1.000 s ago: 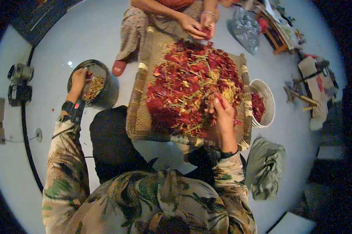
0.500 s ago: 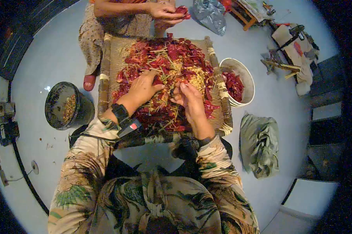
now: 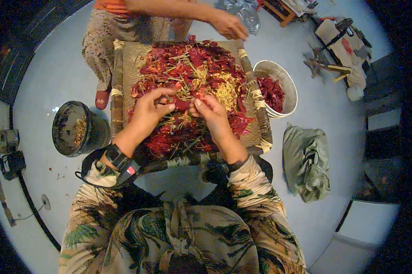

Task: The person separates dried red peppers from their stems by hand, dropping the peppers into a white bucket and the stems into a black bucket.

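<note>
Two hands meet over the near middle of a heap of dried red chillies and pale stems. The left hand and right hand are close together, fingertips of both pinched on one dried red chilli pod held between them, just above the heap. The heap lies on a flat woven straw tray with bound cane edges, set on the pale floor. A white round bucket holding red chillies touches the tray's right edge. A black round bucket with brownish bits inside stands left of the tray, near it. A grey-green crumpled cloth bag lies at near right. Another person's hand, fingers loosely curled, hovers over the tray's far right corner.
</note>
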A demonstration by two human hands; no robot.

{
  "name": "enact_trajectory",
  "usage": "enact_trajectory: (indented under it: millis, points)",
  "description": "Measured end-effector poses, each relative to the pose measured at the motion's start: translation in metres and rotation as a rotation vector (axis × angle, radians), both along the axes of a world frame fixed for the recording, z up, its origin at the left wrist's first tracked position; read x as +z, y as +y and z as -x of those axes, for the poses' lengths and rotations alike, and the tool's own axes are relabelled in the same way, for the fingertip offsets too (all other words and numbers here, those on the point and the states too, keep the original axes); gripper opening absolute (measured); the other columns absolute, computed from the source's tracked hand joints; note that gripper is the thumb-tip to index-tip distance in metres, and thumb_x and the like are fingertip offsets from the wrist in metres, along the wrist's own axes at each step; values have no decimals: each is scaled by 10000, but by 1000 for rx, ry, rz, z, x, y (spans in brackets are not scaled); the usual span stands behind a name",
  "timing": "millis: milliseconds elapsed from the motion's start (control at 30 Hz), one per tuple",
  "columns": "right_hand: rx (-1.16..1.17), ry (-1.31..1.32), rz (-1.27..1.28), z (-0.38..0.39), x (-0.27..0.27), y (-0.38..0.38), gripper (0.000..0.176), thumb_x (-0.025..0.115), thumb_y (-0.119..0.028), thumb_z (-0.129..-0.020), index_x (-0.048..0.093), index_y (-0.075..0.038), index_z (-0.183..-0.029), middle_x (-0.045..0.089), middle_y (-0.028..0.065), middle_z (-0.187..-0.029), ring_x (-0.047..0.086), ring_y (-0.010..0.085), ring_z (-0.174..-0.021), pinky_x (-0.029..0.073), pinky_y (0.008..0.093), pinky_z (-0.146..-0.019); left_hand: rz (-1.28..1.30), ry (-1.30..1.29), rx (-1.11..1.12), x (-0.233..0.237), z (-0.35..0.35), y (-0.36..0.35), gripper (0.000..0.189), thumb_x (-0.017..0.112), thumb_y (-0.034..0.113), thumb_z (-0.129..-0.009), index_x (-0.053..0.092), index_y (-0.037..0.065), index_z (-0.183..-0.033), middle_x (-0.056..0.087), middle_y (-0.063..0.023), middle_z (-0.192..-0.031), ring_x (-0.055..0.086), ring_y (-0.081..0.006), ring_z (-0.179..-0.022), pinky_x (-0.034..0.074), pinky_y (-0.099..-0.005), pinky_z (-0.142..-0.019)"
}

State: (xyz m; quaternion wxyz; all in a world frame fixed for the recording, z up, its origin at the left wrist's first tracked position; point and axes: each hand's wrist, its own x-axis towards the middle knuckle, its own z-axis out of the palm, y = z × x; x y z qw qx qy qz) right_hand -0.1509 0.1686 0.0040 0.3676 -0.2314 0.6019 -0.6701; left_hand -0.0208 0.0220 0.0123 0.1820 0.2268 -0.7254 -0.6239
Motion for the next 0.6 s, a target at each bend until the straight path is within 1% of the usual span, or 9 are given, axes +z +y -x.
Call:
enact_trajectory:
  millis: [33, 100, 200, 233, 333, 367, 467, 533, 600]
  points:
    - [10, 116, 1, -2, -6, -1, 211, 548, -186, -904, 594, -21, -1027, 610, 23, -862, 576, 108, -799, 465, 256, -762, -77, 11, -10, 14, -7, 6, 309, 673, -1, -766, 600, 55, -1061, 570, 22, -926, 514, -68, -809, 443, -221, -723]
    - [32, 290, -28, -8, -5, 0, 222, 534, -136, -906, 592, -4, -1075, 609, 19, -939, 564, 114, -892, 423, 244, -835, -36, 52, -12, 14, -14, 10, 311, 668, -7, -768, 594, 47, -1065, 582, 10, -927, 516, -63, -801, 440, -207, -724]
    - [54, 657, 36, -9, -10, -5, 221, 582, -189, -874, 601, -11, -1004, 609, 42, -928, 567, 150, -875, 450, 293, -796, -65, 81, -32, 15, -20, 13, 303, 657, -26, -770, 588, 41, -1057, 606, -2, -944, 519, -60, -808, 440, -203, -731]
    - [66, 561, 53, -13, -8, -4, 228, 603, -198, -858, 599, -19, -1000, 602, 48, -943, 549, 142, -899, 440, 303, -805, -109, 81, -46, 17, -21, 13, 293, 656, -29, -769, 590, 38, -1047, 610, -1, -953, 521, -60, -820, 442, -207, -734]
    - [192, 246, 60, -18, -3, -4, 153, 562, -69, -881, 598, -24, -1023, 583, 7, -982, 542, 89, -885, 426, 235, -805, -199, 97, -77, 10, -19, 11, 263, 652, -38, -764, 600, 42, -1009, 624, -6, -978, 531, -71, -869, 442, -220, -730]
    - [218, 234, 35, -17, -2, -4, 142, 575, -67, -874, 597, -26, -1008, 586, -1, -954, 541, 82, -869, 427, 230, -789, -222, 104, -86, 7, -17, 11, 253, 650, -40, -761, 604, 46, -995, 628, -9, -987, 535, -76, -888, 441, -224, -727]
    - [288, 206, -10, -12, -3, -1, 120, 609, -67, -855, 599, -31, -969, 590, -24, -874, 533, 60, -824, 425, 216, -739, 207, 123, -141, 10, -15, 11, 237, 648, -38, -751, 616, 58, -966, 628, -33, -1027, 556, -106, -912, 436, -233, -704]
    - [330, 198, 0, -12, -1, 0, 115, 626, -75, -846, 602, -37, -952, 588, -41, -827, 522, 45, -795, 418, 209, -702, 248, 177, -146, 12, -15, 10, 239, 655, -33, -722, 622, 49, -944, 617, -56, -1028, 560, -146, -933, 438, -257, -748]
    - [301, 306, -43, -15, 11, 2, 115, 631, -71, -832, 610, -27, -936, 605, -3, -849, 533, 75, -806, 435, 242, -720, 247, 197, -148, 15, -15, 9, 228, 659, -29, -708, 623, 40, -922, 609, -72, -1030, 561, -174, -947, 440, -277, -776]
